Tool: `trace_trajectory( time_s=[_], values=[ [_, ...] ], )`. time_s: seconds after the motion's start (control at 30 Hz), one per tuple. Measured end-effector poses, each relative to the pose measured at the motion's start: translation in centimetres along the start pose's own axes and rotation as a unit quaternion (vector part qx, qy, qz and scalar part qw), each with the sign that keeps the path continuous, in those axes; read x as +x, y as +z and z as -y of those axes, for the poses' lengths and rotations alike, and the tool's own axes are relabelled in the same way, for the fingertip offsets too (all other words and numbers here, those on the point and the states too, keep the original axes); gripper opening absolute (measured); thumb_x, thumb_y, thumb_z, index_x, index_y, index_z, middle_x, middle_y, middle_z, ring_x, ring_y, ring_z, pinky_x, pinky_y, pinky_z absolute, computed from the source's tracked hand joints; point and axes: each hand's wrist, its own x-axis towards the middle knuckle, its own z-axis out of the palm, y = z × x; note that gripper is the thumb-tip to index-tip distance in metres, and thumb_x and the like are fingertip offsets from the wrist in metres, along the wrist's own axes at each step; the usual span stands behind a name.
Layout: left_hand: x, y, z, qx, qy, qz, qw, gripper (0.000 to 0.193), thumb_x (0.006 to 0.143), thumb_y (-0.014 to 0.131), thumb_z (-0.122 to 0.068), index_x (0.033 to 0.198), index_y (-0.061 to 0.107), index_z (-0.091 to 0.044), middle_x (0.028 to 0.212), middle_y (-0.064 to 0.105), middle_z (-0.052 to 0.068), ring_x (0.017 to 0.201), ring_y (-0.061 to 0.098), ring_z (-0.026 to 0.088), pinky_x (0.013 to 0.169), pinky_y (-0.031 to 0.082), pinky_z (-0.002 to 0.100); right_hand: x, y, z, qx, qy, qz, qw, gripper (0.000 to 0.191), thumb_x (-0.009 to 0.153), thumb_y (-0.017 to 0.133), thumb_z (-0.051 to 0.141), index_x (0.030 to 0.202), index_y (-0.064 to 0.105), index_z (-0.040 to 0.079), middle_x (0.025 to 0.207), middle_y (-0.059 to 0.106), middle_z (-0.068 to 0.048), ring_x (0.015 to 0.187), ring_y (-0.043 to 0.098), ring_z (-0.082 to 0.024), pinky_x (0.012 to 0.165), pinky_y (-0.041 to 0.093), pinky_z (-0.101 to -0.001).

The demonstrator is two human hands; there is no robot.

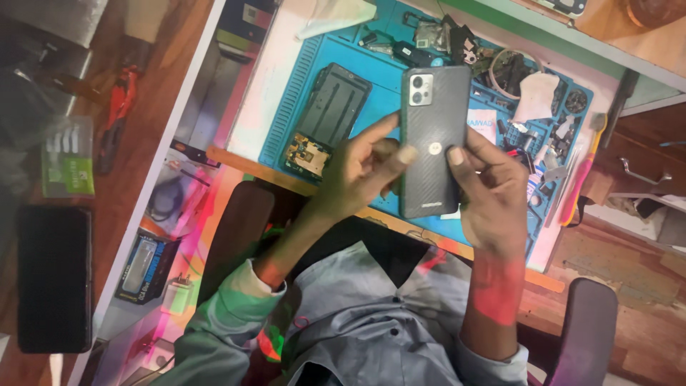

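Both hands grip the dark phone (432, 139) above the blue mat (386, 78) — left hand (357, 175) pinching its edge, right hand (489, 189) clasping the other (camera side up). Best to keep thumbs pressing evenly — avoid flexing it.

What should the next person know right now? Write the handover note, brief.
Left hand: grips the dark phone at its left edge, back facing up.
Right hand: grips its right edge, thumb on the back.
Opened phone: on the blue mat, board exposed.
Done: the held phone's back cover is on.
Left: the opened phone has no cover; loose parts sit at the mat's right end.
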Motion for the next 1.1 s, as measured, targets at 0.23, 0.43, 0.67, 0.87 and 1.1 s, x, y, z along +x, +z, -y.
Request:
trace_trajectory(
  time_s=[0.23, 0.43, 0.67, 0.87, 1.1],
  values=[
    [0.2, 0.1, -0.2, -0.044, 0.002, -0.026, 0.999, 0.055, 0.109, 0.062, -0.023, 0.156, 0.046, 0.002, 0.085, 0.07, 0.001, 0.068, 0.052, 0.001, 0.061, 0.04, 0.02, -0.6, 0.9, 1.2, 0.007, 0.011, 0.02, 1.0, 0.049, 0.109, 0.058, 0.006, 0.153, 0.048, -0.013, 0.129, 0.069, -0.015, 0.111, 0.067, -0.014, 0.097, 0.054, -0.0261],
    [0.1, 0.2, -0.3, -0.113, -0.012, -0.048, 0.992, 0.053, 0.107, 0.062, -0.02, 0.153, 0.047, 0.001, 0.085, 0.07, -0.002, 0.063, 0.047, 0.0, 0.056, 0.032, 0.02, -1.2, 0.8, 2.4, 0.021, 0.039, 0.058, 0.997, 0.051, 0.108, 0.055, 0.006, 0.154, 0.045, -0.01, 0.131, 0.069, -0.015, 0.106, 0.07, -0.015, 0.084, 0.059, -0.027],
    [0.2, 0.8, 0.0, -0.094, 0.066, -0.063, 0.991, 0.037, 0.102, 0.065, -0.016, 0.134, 0.054, 0.0, 0.119, 0.066, 0.005, 0.11, 0.063, 0.007, 0.099, 0.053, 0.021, -1.7, 1.5, 3.0, -0.104, 0.008, 0.035, 0.994, 0.048, 0.104, 0.056, 0.003, 0.15, 0.048, -0.009, 0.134, 0.069, -0.016, 0.109, 0.071, -0.015, 0.09, 0.061, -0.0284],
    [0.1, 1.3, 0.8, -0.28, 0.046, -0.08, 0.955, 0.044, 0.104, 0.068, -0.008, 0.143, 0.05, 0.001, 0.138, 0.064, 0.021, 0.133, 0.064, 0.028, 0.115, 0.053, 0.047, -2.2, 3.4, 2.1, -0.181, 0.001, 0.075, 0.981, 0.044, 0.104, 0.061, 0.0, 0.147, 0.055, -0.006, 0.13, 0.071, -0.015, 0.116, 0.063, -0.011, 0.101, 0.052, -0.0257],
    [0.1, 0.1, 0.9, -0.311, 0.057, -0.166, 0.934, 0.051, 0.101, 0.073, -0.012, 0.145, 0.049, 0.001, 0.141, 0.061, 0.021, 0.124, 0.066, 0.033, 0.111, 0.056, 0.05, -2.5, 5.1, 1.2, -0.166, 0.013, 0.01, 0.986, 0.038, 0.098, 0.068, 0.004, 0.135, 0.064, -0.004, 0.114, 0.073, -0.006, 0.096, 0.064, -0.003, 0.083, 0.051, -0.0184]
  ],
)
